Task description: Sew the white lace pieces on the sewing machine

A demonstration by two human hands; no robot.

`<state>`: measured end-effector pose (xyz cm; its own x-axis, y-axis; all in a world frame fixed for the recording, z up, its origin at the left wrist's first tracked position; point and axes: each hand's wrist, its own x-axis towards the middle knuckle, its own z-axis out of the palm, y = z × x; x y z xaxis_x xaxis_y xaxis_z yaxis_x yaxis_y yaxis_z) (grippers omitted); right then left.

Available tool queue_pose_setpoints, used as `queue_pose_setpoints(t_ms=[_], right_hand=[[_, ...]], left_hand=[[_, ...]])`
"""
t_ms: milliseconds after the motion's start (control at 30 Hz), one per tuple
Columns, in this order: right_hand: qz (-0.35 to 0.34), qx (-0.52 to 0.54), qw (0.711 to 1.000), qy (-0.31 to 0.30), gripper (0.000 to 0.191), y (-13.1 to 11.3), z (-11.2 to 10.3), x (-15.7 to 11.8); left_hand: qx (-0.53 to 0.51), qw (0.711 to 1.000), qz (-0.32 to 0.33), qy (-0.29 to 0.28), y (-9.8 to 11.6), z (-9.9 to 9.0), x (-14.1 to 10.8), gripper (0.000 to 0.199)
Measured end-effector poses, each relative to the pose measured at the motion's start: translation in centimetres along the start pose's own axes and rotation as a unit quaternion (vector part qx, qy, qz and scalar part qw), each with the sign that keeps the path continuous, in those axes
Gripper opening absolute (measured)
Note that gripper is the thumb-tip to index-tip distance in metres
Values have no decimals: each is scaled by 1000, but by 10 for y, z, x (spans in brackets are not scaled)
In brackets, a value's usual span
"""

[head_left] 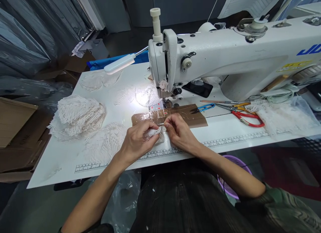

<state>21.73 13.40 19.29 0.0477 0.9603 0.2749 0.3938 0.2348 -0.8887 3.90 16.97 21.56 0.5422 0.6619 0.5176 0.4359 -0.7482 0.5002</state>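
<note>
Here — left hand [137, 139], right hand [180, 133] pinching lace [152, 132].

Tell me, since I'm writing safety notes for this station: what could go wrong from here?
The left hand and right hand are at the lace piece, close in front of the sewing machine; fingers might be hurt if it started. The blue thread snips lie with blades toward the right hand and could nick it. The left forearm passes near loose lace and might drag it.
</note>
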Motion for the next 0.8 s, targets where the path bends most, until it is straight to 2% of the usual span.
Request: queue_pose_setpoints(t_ms=[67, 133, 200, 267, 367, 467, 567, 633, 800], right_hand=[[-17, 0, 1000, -22, 8, -1, -1, -2], [-32, 3, 999, -29, 10, -2, 0, -2], [-39, 3, 999, -4, 14, -2, 2, 0], [-43, 22, 999, 20, 15, -3, 4, 5], [-28, 107, 994, 13, 9, -5, 1, 13], [47, 191, 980, -30, 9, -7, -12, 19], [139, 229, 954, -138, 16, -7, -24, 18], [181, 239, 935, -187, 19, -6, -25, 15], [227, 267, 913, -207, 21, -2, -15, 11]], left_hand=[[-62, 995, -72, 9, 2, 1, 0, 13], [-159, 974, -159, 12, 4, 0, 2, 9], [-257, 936, -241, -7, 6, -2, 5, 11], [-332, 892, -306, -39, 7, -5, 8, 22], [-383, 850, -359, -53, 7, -9, 9, 40], [-368, 851, -371, -46, 4, -12, 8, 45], [-324, 871, -366, -45, -1, -12, 5, 42], [-300, 882, -360, -46, -2, -11, 5, 39], [-284, 892, -346, -54, 1, -11, 7, 36]])
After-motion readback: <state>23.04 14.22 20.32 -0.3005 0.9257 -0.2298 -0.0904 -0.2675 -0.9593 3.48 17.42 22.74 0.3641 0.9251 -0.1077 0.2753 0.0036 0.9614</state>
